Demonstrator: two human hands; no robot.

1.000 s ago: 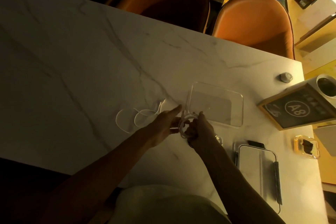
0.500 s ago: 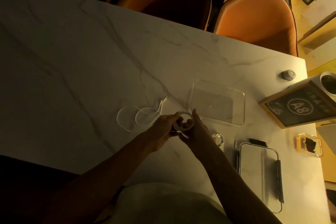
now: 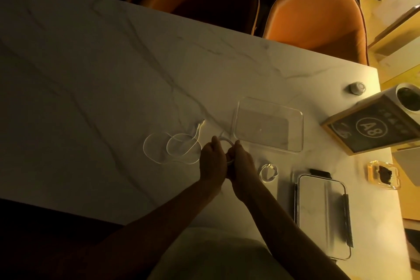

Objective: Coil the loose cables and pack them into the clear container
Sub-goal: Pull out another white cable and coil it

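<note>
Both hands meet over the marble table just in front of the clear container [image 3: 300, 129], which stands open and empty. My left hand [image 3: 212, 161] and my right hand [image 3: 242, 163] together hold a small coil of white cable [image 3: 225, 142], whose loop shows between and above the fingers. A loose white cable [image 3: 172, 148] lies in two loops on the table to the left of my hands, its plug end pointing up and right. A small coiled cable [image 3: 268, 172] lies on the table to the right of my right wrist.
The container's lid [image 3: 322, 218] with dark clips lies at the lower right. A framed sign marked A8 [image 3: 372, 129], a small round knob [image 3: 357, 87] and a yellow glass dish [image 3: 383, 174] sit along the right edge. Orange chairs [image 3: 318, 13] stand behind the table.
My left hand's fingers, stretched toward the container a second ago, have curled in onto the coil. Both hands have drawn together around it, slightly nearer to me.
</note>
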